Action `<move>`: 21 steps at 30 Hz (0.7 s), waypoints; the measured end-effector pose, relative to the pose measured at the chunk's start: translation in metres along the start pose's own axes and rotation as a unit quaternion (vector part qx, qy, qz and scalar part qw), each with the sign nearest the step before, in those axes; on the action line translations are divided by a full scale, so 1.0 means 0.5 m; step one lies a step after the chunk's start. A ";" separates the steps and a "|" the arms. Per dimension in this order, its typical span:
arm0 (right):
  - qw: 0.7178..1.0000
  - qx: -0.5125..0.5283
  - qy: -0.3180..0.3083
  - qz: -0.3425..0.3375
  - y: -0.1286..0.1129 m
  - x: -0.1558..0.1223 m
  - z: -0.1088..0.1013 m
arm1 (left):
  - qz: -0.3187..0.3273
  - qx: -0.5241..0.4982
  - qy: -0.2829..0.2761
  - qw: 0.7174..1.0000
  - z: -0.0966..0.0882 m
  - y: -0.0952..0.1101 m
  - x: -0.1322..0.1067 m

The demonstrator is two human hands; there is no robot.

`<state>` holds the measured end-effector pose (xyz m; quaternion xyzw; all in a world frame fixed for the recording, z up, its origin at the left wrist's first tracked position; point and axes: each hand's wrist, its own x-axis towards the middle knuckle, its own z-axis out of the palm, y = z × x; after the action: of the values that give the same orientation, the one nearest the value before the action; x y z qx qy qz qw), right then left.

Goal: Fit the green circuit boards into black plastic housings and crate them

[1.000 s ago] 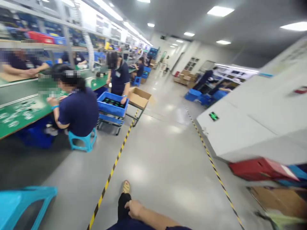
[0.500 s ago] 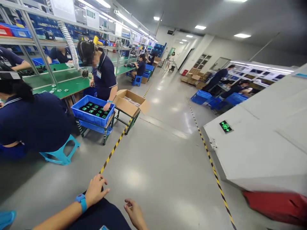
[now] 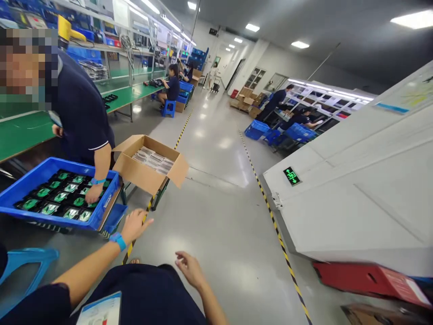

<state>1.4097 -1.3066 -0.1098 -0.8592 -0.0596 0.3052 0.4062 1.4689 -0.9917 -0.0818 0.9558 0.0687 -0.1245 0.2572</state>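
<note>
My left hand (image 3: 134, 224), with a blue wristband (image 3: 118, 241) on its wrist, reaches forward over the floor with its fingers apart and nothing in them. It appears nearest to a cardboard box (image 3: 149, 178) with raised flaps and a blue crate (image 3: 43, 219), without touching either. Lower and to the right, my right hand (image 3: 190, 269) hangs above the floor, fingers loosely curved and apart, also holding nothing. Flat packed items (image 3: 154, 159) lie inside the box. Rows of black holders with green round parts (image 3: 60, 197) fill the crate.
A co-worker (image 3: 81, 108) leans over the crate, one hand in it. A light-blue stool (image 3: 32, 262) stands at lower left. Yellow-black floor tape (image 3: 270, 212) borders the walkway. On the right are a white wall (image 3: 338, 203) and a red box (image 3: 367, 280). Green workbenches (image 3: 20, 133) line the left.
I have moved forward along the walkway; the crate, cardboard box and co-worker are closer and further left. My left hand has risen in view. The seated person at left has nearly left the view.
</note>
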 end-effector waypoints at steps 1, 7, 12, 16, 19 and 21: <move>1.000 -0.004 0.012 -0.008 -0.003 0.053 -0.046 | 0.009 0.007 0.017 1.000 -0.009 0.020 0.084; 0.991 -0.071 0.060 -0.099 -0.025 0.419 -0.292 | 0.000 0.052 0.060 0.997 0.051 0.141 0.512; 0.972 -0.123 0.019 -0.199 -0.105 0.732 -0.399 | -0.087 0.074 0.007 0.993 0.129 0.180 0.667; 0.953 -0.148 -0.067 -0.257 -0.194 0.964 -0.409 | -0.140 0.074 -0.013 0.987 0.143 0.182 0.679; 0.944 -0.175 -0.113 -0.254 -0.248 1.127 -0.380 | -0.152 0.069 -0.032 0.985 0.150 0.180 0.675; 0.945 -0.196 -0.122 -0.232 -0.272 1.221 -0.352 | -0.151 0.063 -0.049 0.985 0.157 0.178 0.675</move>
<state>2.0226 -1.1190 -0.2156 -0.8404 -0.3654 0.2870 0.2790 1.7944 -1.0855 -0.1975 0.9417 0.1914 -0.2124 0.1774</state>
